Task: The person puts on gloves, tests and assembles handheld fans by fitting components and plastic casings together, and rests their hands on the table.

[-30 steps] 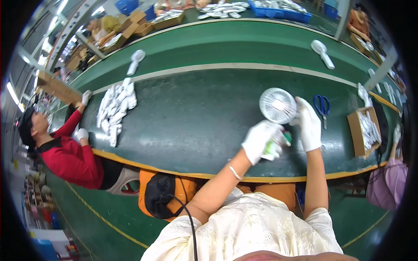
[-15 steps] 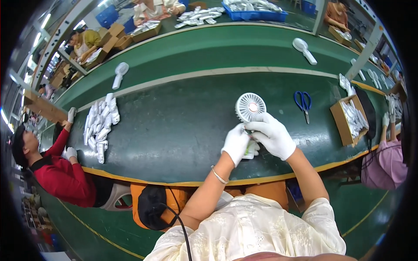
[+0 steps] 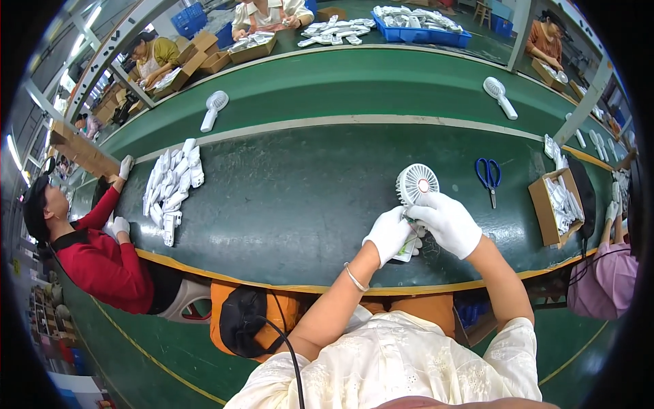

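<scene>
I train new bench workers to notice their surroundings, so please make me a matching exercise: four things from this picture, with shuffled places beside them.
Things
1. Scissors
2. Nearest white fan
3. Pile of white pieces
4. Blue tray

Places
A. On the left part of the dark bench
B. Beyond the green belt
C. To the right of the right hand
D. At the fingertips of both hands

Pairs: 1-C, 2-D, 3-A, 4-B

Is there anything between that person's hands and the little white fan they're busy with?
Nothing visible beyond the white gloves: the left hand and right hand meet at the lower part of the white fan. The blue-handled scissors lie off to the right.
</scene>
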Available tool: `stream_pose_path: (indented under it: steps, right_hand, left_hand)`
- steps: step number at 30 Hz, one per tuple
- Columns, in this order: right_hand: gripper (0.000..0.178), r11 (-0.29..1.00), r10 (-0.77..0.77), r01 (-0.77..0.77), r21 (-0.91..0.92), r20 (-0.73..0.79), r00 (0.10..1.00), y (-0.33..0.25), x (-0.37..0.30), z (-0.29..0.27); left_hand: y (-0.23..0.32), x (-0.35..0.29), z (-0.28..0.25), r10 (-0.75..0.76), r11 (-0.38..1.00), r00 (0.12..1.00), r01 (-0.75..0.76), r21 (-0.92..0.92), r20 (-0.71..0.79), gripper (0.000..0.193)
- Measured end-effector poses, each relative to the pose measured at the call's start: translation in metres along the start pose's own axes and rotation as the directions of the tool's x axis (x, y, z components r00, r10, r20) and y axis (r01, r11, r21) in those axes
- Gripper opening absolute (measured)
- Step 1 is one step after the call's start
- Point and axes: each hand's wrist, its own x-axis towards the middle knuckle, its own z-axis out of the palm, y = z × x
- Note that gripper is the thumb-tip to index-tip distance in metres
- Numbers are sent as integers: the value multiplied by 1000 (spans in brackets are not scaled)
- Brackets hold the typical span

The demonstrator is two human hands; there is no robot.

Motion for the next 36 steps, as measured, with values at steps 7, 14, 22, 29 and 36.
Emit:
stream_pose_path:
  steps: [7,14,22,29,36]
  right_hand:
    - [31,998,61,-63,1,-272,960,0,-10,19]
    - [29,781,482,-312,541,-203,852,-5,-12,38]
    - [30,993,114,-101,57,-310,944,0,-2,24]
    - [29,977,156,-104,186,-290,944,1,-2,39]
    - [27,781,508,-328,532,-235,829,7,-13,48]
  left_hand:
    - [-10,7,-6,1,965,998,15,-263,63,23]
    - [-18,12,-11,14,904,999,2,-428,34,31]
    - [-11,6,-3,6,948,1000,-10,-317,-13,27]
    - [-9,8,-4,16,949,998,-35,-315,-61,24]
    - [-10,11,-8,-19,946,1000,14,-323,-14,25]
